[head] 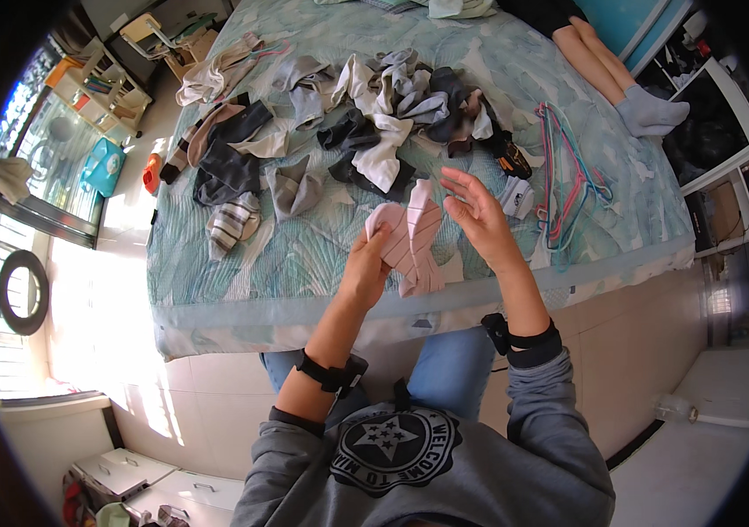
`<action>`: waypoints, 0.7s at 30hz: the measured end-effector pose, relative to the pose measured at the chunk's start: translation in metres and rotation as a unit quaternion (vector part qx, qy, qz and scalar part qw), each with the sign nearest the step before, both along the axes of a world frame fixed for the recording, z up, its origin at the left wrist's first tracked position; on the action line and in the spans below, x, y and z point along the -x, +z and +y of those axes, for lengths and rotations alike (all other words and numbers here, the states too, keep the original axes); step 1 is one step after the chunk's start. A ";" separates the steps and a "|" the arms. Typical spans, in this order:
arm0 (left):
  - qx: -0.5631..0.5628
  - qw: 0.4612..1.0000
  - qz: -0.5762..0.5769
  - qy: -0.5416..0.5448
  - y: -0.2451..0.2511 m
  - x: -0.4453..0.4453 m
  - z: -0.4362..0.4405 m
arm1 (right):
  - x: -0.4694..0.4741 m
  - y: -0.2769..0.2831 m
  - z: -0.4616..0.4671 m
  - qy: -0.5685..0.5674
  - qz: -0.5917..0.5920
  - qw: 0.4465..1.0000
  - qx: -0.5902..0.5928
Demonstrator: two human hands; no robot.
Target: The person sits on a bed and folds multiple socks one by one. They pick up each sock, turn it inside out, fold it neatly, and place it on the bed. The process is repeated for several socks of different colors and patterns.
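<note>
Pink striped socks (407, 237) hang from my left hand (369, 267), which pinches them between thumb and fingers above the bed's near edge. Just right of them is my right hand (476, 214), raised with its fingers apart and holding nothing. Beyond both hands lies a loose pile of grey, white and black socks (387, 105) on the quilt. To the left are dark grey socks (229, 158), a striped sock (234, 224) and a grey sock (295, 188). A white sock with a dark print (517, 197) lies right of my right hand.
Pink and teal clothes hangers (565, 178) lie on the quilt (638, 211) at the right. Another person's legs in grey socks (651, 110) rest on the bed's far right. Light-coloured clothing (216, 72) lies at the far left corner. Shelving (733, 155) stands beyond the bed's right side.
</note>
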State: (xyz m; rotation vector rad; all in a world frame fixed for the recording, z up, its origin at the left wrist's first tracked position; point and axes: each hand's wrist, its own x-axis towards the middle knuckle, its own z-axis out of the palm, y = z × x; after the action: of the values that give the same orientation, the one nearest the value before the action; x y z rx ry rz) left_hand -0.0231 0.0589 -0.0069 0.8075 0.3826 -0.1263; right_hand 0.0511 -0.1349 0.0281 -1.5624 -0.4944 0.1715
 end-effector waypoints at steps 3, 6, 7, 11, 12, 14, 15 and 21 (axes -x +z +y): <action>0.110 0.994 -0.018 0.006 -0.019 0.009 0.025 | 0.015 -0.043 0.004 -0.033 -0.086 0.988 0.127; 0.187 0.982 -0.020 0.027 -0.034 0.014 0.044 | 0.042 -0.077 0.013 -0.017 -0.117 0.974 0.194; 0.176 0.983 -0.022 0.036 -0.036 0.016 0.050 | 0.048 -0.083 0.015 -0.020 -0.087 0.974 0.208; 0.061 0.993 -0.063 0.081 -0.038 0.027 0.074 | 0.048 -0.079 0.025 -0.023 0.034 0.984 0.171; -0.001 0.993 -0.056 0.102 -0.038 0.030 0.078 | 0.045 -0.074 0.027 -0.036 0.035 0.988 0.146; -0.104 0.986 -0.078 0.104 -0.039 0.034 0.085 | 0.038 -0.061 0.028 -0.081 -0.082 0.982 0.150; -0.202 0.971 -0.088 0.092 -0.040 0.034 0.086 | 0.033 -0.055 0.027 -0.103 -0.141 0.973 0.152; -0.566 0.820 -0.071 0.039 -0.040 0.033 0.081 | -0.005 -0.020 0.009 -0.255 -0.379 0.828 0.324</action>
State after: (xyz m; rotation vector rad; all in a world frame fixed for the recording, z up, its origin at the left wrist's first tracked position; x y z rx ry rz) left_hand -0.0560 0.1401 -0.0467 1.9718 0.3272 0.2797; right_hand 0.0565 -0.1255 0.0078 -2.3728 -0.6388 -0.8134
